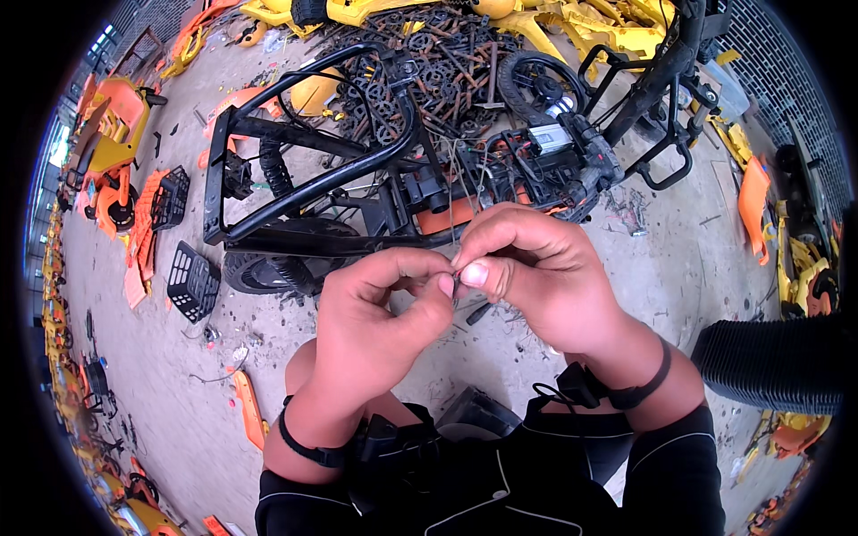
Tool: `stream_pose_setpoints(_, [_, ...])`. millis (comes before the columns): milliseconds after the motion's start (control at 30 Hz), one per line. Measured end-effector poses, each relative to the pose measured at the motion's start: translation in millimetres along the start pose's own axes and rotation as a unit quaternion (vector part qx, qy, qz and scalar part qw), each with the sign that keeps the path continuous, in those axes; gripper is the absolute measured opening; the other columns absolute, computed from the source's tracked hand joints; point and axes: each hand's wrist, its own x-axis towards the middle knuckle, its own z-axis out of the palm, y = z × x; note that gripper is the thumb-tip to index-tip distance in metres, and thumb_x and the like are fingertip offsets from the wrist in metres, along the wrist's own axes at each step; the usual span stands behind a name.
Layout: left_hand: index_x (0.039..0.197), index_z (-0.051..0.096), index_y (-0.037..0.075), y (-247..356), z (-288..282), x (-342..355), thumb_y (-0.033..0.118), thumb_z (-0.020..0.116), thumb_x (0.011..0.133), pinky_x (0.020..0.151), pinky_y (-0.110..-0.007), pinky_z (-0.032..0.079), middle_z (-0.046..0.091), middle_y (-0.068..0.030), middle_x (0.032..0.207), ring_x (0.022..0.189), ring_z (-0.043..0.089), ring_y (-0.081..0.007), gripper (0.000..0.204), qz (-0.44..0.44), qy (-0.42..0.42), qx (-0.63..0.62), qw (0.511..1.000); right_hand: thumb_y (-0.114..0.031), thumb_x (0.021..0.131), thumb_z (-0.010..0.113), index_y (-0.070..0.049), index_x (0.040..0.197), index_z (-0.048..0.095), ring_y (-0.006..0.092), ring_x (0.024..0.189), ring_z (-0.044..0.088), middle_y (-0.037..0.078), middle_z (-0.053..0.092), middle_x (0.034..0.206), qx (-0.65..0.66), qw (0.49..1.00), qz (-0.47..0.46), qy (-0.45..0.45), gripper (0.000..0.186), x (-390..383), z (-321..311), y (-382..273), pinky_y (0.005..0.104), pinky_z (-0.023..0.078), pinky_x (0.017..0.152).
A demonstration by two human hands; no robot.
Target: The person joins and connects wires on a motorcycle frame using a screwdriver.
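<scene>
Close together in the middle, both hands pinch the end of a thin wire (452, 201) that runs up to the stripped frame of an electric scooter or bike. My left hand (371, 317) has its thumb and forefinger pressed together on it. Fingertips of my right hand (550, 281) meet the left ones and grip the same wire. The exact part between the fingertips is tiny and mostly hidden. Just beyond the hands lies the black tubular frame (326, 186), with a silver box (549, 139) and exposed wiring at its right.
A heap of greasy metal cranks and chainrings (447, 76) lies behind the frame. Black plastic baskets (193, 282) and orange panels (248, 406) are scattered at left. A ribbed black object (769, 362) stands close at right. Yellow body parts (617, 36) are piled far back.
</scene>
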Motion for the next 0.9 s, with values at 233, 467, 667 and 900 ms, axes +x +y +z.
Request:
stream_pose_setpoints(233, [0.1,0.067,-0.002,-7,-6,5,0.003,0.063,0.093,0.069,-0.022,0.049,0.07,-0.0045,0.086,0.076,0.061,-0.0073,0.009,-0.014,-0.045,-0.049,0.998,0.003,0.091,0.062,0.0,0.093,0.067,0.0114,0.081,0.062,0.004,0.062,0.09,0.068,0.997,0.033,-0.006,0.006,1,1,2,0.0263,0.051,0.074])
stream_pose_setpoints(467, [0.11,0.062,-0.001,-15,1,10,0.01,0.062,0.098,0.072,-0.024,0.051,0.067,-0.005,0.091,0.08,0.061,-0.0094,0.017,-0.027,-0.077,-0.119,0.99,0.002,0.092,0.061,0.001,0.096,0.064,0.0093,0.08,0.062,0.003,0.062,0.089,0.043,0.998,-0.013,0.037,0.005,7,-5,12,0.0252,0.051,0.073])
stream_pose_setpoints(667, [0.109,0.065,-0.002,-19,0,19,0.01,0.061,0.098,0.072,-0.024,0.05,0.067,-0.0035,0.095,0.081,0.06,-0.0084,0.017,0.03,-0.059,-0.013,0.998,-0.012,0.095,0.063,-0.003,0.098,0.064,0.0078,0.08,0.06,0.001,0.064,0.086,0.139,0.985,0.09,0.037,0.01,16,-14,17,0.0229,0.047,0.068])
stream_pose_setpoints(900, [0.11,0.064,-0.001,-28,4,20,0.007,0.062,0.096,0.071,-0.026,0.053,0.068,-0.0059,0.096,0.08,0.063,-0.0115,0.017,0.071,-0.036,-0.003,0.997,-0.019,0.094,0.064,-0.005,0.101,0.064,0.0084,0.077,0.059,0.001,0.065,0.087,0.25,0.955,0.155,0.041,0.016,17,-12,24,0.0225,0.045,0.063])
